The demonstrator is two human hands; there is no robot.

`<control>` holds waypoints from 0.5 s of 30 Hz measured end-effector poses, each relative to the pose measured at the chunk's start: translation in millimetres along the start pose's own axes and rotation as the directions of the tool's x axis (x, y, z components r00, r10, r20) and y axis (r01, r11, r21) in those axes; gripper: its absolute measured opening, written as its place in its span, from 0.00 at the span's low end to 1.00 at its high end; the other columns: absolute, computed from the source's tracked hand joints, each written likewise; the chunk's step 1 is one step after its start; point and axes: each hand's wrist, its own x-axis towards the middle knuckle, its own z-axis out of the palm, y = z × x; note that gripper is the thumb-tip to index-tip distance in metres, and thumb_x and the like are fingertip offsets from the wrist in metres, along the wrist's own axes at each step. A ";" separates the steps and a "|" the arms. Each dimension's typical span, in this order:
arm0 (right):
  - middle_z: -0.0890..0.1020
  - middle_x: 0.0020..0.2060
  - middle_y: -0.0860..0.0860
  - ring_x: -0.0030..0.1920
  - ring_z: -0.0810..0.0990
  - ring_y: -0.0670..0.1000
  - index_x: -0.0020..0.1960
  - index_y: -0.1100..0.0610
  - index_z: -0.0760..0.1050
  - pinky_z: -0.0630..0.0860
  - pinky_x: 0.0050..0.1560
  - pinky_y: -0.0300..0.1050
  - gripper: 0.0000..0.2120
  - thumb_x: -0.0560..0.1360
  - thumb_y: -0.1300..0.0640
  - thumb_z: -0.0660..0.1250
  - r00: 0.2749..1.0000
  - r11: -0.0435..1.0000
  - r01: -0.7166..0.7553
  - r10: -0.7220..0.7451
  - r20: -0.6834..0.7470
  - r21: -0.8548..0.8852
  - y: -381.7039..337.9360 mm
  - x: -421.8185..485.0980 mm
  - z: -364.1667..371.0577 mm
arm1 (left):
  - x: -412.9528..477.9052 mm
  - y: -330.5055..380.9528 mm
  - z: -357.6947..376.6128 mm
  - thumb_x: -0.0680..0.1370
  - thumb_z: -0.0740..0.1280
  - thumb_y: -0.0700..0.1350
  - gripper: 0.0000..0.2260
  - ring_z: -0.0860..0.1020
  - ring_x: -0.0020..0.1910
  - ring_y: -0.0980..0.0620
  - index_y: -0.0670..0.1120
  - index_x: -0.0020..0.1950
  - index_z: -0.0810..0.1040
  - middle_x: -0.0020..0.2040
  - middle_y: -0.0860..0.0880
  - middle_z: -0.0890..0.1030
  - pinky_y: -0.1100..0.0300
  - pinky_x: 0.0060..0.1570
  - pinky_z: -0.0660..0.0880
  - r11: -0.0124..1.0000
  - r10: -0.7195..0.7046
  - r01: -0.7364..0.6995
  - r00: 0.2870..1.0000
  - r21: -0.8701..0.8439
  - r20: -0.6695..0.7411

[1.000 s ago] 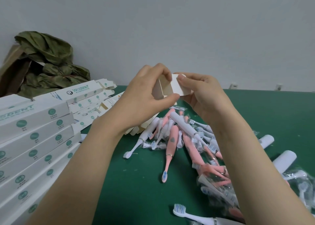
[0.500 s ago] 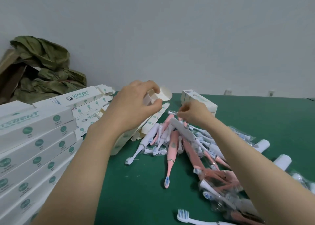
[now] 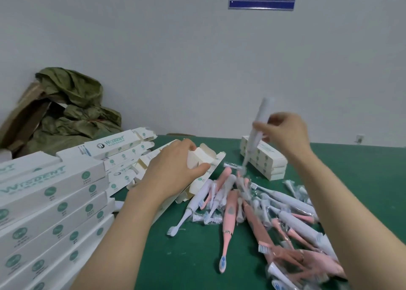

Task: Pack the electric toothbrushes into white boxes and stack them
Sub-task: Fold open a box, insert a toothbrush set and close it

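Judging from the layout, the person is loading a brush into a carton. The right hand (image 3: 285, 133) is curling its fingers round a white electric toothbrush (image 3: 260, 122) and holding it above the table, handle up and bristle end down; the brush is blurred. The left hand (image 3: 173, 168) is gripping the open white box (image 3: 201, 157) at its mouth, fingers and thumb clamped on the end, flaps standing out. The loose toothbrush pile (image 3: 230, 201), pink and white, is lying on the green table (image 3: 351, 168) between the forearms. Closed boxes are sitting in a stack (image 3: 55, 197) at the left, with a smaller stack (image 3: 263, 162) beyond the pile. In my judgement the next move is calling for the brush to be lined up with the box mouth and slid in while the left hand is steadying the carton.
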 end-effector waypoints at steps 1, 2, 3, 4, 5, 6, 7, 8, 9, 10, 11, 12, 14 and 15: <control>0.83 0.36 0.49 0.37 0.83 0.47 0.40 0.54 0.80 0.80 0.38 0.41 0.03 0.71 0.56 0.72 0.999 0.982 -0.009 0.017 -0.043 0.190 -8.8 0.2 -6.7 | 0.8 -0.8 1.7 0.73 0.64 0.62 0.23 0.72 0.56 0.54 0.52 0.63 0.70 0.60 0.55 0.73 0.58 0.48 0.67 1.000 -0.015 0.015 1.000 0.015 -0.002; 0.83 0.37 0.49 0.37 0.83 0.46 0.42 0.56 0.80 0.80 0.39 0.39 0.02 0.71 0.58 0.71 0.997 0.930 -0.025 0.051 -0.059 0.367 -15.1 -0.8 -10.1 | 1.1 -1.6 3.0 0.73 0.64 0.62 0.23 0.72 0.56 0.54 0.52 0.63 0.70 0.61 0.55 0.73 0.58 0.47 0.66 0.999 -0.024 0.024 1.000 0.022 -0.001; 0.83 0.37 0.51 0.37 0.83 0.47 0.42 0.59 0.80 0.80 0.40 0.37 0.02 0.72 0.60 0.71 0.995 0.862 -0.046 0.085 -0.055 0.504 -19.6 -2.9 -11.8 | 1.4 -2.0 4.1 0.72 0.63 0.63 0.23 0.72 0.56 0.54 0.53 0.63 0.70 0.61 0.55 0.73 0.58 0.47 0.66 0.999 -0.028 0.028 1.000 0.026 0.000; 0.82 0.37 0.53 0.38 0.83 0.48 0.41 0.61 0.80 0.79 0.40 0.36 0.03 0.72 0.61 0.70 0.993 0.803 -0.067 0.109 -0.035 0.593 -23.0 -6.1 -11.7 | 1.7 -1.9 5.2 0.72 0.64 0.63 0.23 0.71 0.55 0.55 0.53 0.63 0.70 0.61 0.55 0.73 0.58 0.46 0.65 0.999 -0.030 0.030 1.000 0.027 0.002; 0.82 0.37 0.54 0.38 0.83 0.49 0.40 0.61 0.79 0.79 0.40 0.36 0.04 0.73 0.62 0.70 0.992 0.760 -0.088 0.124 -0.010 0.644 -25.2 -10.2 -10.0 | 1.5 -1.8 6.3 0.72 0.64 0.63 0.23 0.71 0.54 0.55 0.53 0.62 0.70 0.61 0.56 0.73 0.58 0.46 0.65 0.999 -0.031 0.031 1.000 0.026 0.004; 0.82 0.37 0.54 0.39 0.83 0.49 0.40 0.61 0.79 0.79 0.41 0.36 0.04 0.73 0.62 0.70 0.991 0.733 -0.107 0.132 0.014 0.672 -26.1 -14.2 -7.3 | 1.3 -1.4 7.1 0.72 0.64 0.62 0.22 0.71 0.53 0.56 0.53 0.62 0.70 0.60 0.56 0.73 0.58 0.46 0.65 0.999 -0.032 0.031 0.999 0.022 0.006; 0.82 0.37 0.54 0.40 0.83 0.50 0.40 0.61 0.79 0.79 0.42 0.36 0.04 0.73 0.62 0.70 0.990 0.713 -0.122 0.138 0.033 0.690 -25.9 -18.2 -4.1 | 1.0 -0.6 7.7 0.72 0.64 0.62 0.22 0.70 0.51 0.56 0.53 0.61 0.70 0.59 0.56 0.73 0.58 0.45 0.65 0.999 -0.031 0.031 1.000 0.018 0.004; 0.83 0.37 0.54 0.40 0.84 0.50 0.40 0.61 0.79 0.79 0.42 0.37 0.04 0.74 0.62 0.69 0.988 0.698 -0.136 0.145 0.047 0.703 -24.6 -21.4 -0.5 | 1.2 0.5 8.2 0.72 0.64 0.62 0.21 0.70 0.50 0.56 0.54 0.61 0.71 0.59 0.56 0.73 0.58 0.44 0.65 0.999 -0.030 0.030 1.000 0.017 -0.002; 0.83 0.38 0.54 0.41 0.84 0.50 0.41 0.62 0.79 0.79 0.42 0.36 0.03 0.74 0.63 0.69 0.987 0.684 -0.150 0.150 0.063 0.714 -23.3 -24.8 3.7 | 1.5 2.0 8.5 0.72 0.65 0.61 0.21 0.70 0.50 0.57 0.54 0.61 0.71 0.58 0.57 0.74 0.58 0.44 0.65 1.000 -0.025 0.026 1.000 0.014 -0.012; 0.83 0.39 0.55 0.42 0.84 0.51 0.42 0.62 0.78 0.79 0.42 0.36 0.03 0.74 0.64 0.69 0.985 0.678 -0.164 0.151 0.082 0.717 -22.1 -28.2 8.2 | 1.9 3.8 8.7 0.72 0.65 0.61 0.21 0.70 0.49 0.57 0.54 0.61 0.71 0.57 0.57 0.74 0.58 0.43 0.65 1.000 -0.019 0.019 1.000 0.006 -0.025; 0.83 0.41 0.57 0.43 0.84 0.52 0.42 0.63 0.79 0.79 0.42 0.36 0.02 0.74 0.64 0.69 0.983 0.677 -0.183 0.149 0.111 0.713 -20.8 -31.6 13.6 | 2.3 6.0 8.7 0.71 0.64 0.61 0.21 0.70 0.49 0.57 0.54 0.60 0.71 0.56 0.57 0.74 0.58 0.43 0.65 1.000 -0.012 0.012 0.999 -0.009 -0.042; 0.83 0.42 0.57 0.44 0.85 0.52 0.43 0.63 0.79 0.79 0.43 0.37 0.02 0.74 0.64 0.69 0.979 0.676 -0.204 0.143 0.145 0.708 -19.3 -35.3 19.2 | 2.6 8.2 8.2 0.71 0.64 0.61 0.21 0.70 0.49 0.57 0.53 0.60 0.72 0.55 0.57 0.74 0.58 0.43 0.65 1.000 -0.009 0.007 0.998 -0.031 -0.062; 0.84 0.42 0.56 0.45 0.85 0.52 0.44 0.62 0.79 0.80 0.47 0.38 0.01 0.73 0.64 0.69 0.970 0.672 -0.234 0.118 0.211 0.703 -17.9 -42.1 29.6 | 3.3 12.6 6.5 0.70 0.63 0.62 0.22 0.70 0.48 0.57 0.53 0.59 0.73 0.54 0.57 0.74 0.58 0.43 0.65 0.997 -0.005 -0.001 0.996 -0.072 -0.088; 0.84 0.41 0.55 0.45 0.84 0.51 0.45 0.61 0.80 0.80 0.48 0.39 0.01 0.73 0.63 0.70 0.968 0.685 -0.233 0.100 0.228 0.690 -16.9 -44.3 33.4 | 2.9 14.6 6.0 0.69 0.63 0.63 0.21 0.70 0.48 0.57 0.53 0.57 0.73 0.53 0.57 0.74 0.58 0.43 0.65 0.996 -0.002 -0.006 0.996 -0.084 -0.091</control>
